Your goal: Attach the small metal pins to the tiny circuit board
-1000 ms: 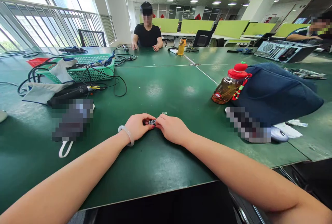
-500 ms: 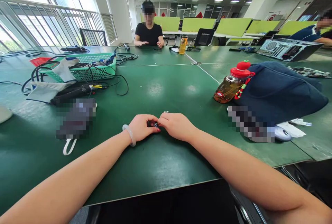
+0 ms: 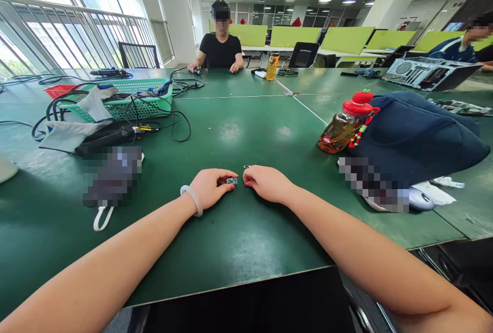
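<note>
Between the thumb and fingers of my left hand (image 3: 208, 188) is a small dark piece with pale markings, like a little circuit board (image 3: 231, 181); one end of it shows. My right hand (image 3: 268, 184) is just to its right, a small gap away, its fingers curled and pressed together low over the table. Whatever those fingers hold, if anything, is hidden. A tiny silvery rectangular piece (image 3: 247, 167) shows just beyond my right knuckles.
On the left of the green table (image 3: 223, 240) lie a phone (image 3: 115, 176) and a green basket (image 3: 142, 102) with cables and gloves. A bottle (image 3: 341, 127) and a dark blue bag (image 3: 419, 137) are on the right. Another person (image 3: 221, 48) sits across.
My hands have moved slightly apart, uncovering more of the small board in my left hand. The person across has moved a hand sideways onto a dark object.
</note>
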`<state>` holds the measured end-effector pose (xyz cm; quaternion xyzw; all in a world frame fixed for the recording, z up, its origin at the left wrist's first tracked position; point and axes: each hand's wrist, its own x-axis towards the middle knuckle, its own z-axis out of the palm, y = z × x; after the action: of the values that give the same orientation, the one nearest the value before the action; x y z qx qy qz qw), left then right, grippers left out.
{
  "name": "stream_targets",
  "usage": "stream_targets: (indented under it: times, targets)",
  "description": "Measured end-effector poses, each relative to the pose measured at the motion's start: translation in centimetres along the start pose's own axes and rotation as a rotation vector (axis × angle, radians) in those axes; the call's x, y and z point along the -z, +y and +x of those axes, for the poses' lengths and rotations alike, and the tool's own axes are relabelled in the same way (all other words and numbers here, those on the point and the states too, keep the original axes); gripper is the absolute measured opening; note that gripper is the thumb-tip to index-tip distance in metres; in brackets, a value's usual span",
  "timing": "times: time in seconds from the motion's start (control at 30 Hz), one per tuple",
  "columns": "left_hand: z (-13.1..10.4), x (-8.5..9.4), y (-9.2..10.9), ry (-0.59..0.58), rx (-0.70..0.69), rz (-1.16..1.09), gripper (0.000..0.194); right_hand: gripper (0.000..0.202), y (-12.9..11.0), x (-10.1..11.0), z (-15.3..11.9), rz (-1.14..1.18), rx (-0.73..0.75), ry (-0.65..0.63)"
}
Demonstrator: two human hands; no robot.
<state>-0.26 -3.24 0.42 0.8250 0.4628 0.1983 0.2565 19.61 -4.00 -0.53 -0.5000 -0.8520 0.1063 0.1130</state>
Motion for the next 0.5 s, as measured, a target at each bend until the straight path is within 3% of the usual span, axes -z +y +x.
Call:
stream_targets:
  times: [0.27, 0.5]
  targets:
    - [-0.02, 0.00, -0.14, 0.017, 0.027, -0.006, 0.030, 0.016, 0.87, 0.46, -0.23, 0.118, -0.016, -0.061]
    - [0.05, -0.12, -0.23, 0.012, 0.024, -0.017, 0.031, 0.007, 0.92, 0.12, -0.05, 0.094, -0.014, -0.039]
